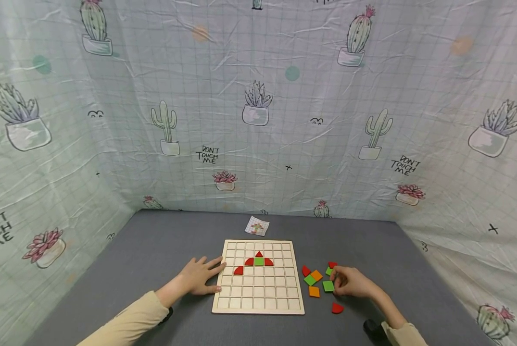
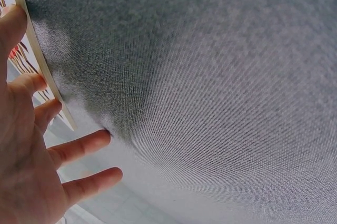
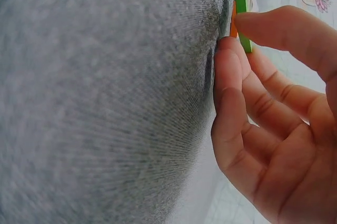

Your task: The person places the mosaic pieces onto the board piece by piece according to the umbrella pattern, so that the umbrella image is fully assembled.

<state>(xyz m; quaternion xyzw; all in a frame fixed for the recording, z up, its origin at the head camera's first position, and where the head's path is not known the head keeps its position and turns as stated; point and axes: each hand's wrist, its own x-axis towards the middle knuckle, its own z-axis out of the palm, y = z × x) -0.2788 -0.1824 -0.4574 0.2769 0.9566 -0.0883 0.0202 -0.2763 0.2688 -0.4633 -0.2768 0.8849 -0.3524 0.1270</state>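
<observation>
On the table, a wooden grid board (image 1: 258,291) carries a red triangle (image 1: 259,254), a green square (image 1: 258,261) and several red quarter-circle tiles (image 1: 239,270). My left hand (image 1: 199,277) lies spread at the board's left edge; in the left wrist view its thumb and some fingertips touch that edge. To the board's right, my right hand (image 1: 350,282) has curled fingers and pinches a green square tile (image 1: 328,286) at its right side. The right wrist view shows the thumb (image 3: 258,25) and fingertips at this tile's edge, partly hiding it.
Beside the right hand lie orange tiles (image 1: 314,291), another green tile (image 1: 310,279) and red quarter-circles (image 1: 337,308). Behind the board is a small printed card (image 1: 257,226) with a coloured pattern. A cactus-print curtain (image 1: 258,158) surrounds the grey table (image 1: 171,235).
</observation>
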